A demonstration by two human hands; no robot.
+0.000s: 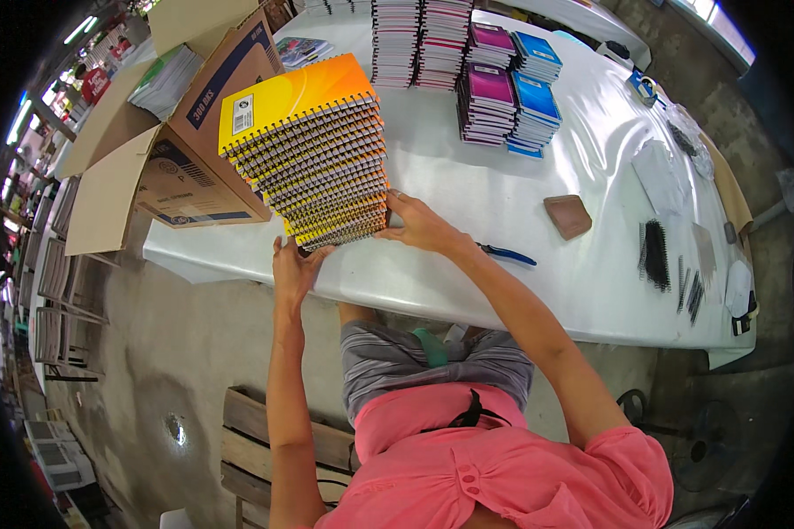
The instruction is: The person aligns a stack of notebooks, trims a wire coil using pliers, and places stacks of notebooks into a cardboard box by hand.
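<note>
A tall stack of spiral notebooks (326, 167) with yellow and orange covers stands at the table's near edge, its black coils toward me. My left hand (296, 264) is closed at the stack's lower left corner, thumb in front and fingers partly hidden by it. At the lower right side, my right hand (415, 225) grips the stack with its thumb near the front, the other fingers against the side. The stack leans a little, and its underside is hidden. Just right of my right forearm lies a dark-handled tool (507, 255), partly covered by the arm.
An open cardboard box (216, 132) holding notebooks sits left. Farther back stand stacks of purple notebooks (490, 84) and blue notebooks (535, 97). A brown wallet-like piece (568, 217), black coils (654, 256) and clear plastic (686, 141) lie right. A wooden chair (247, 450) is behind me.
</note>
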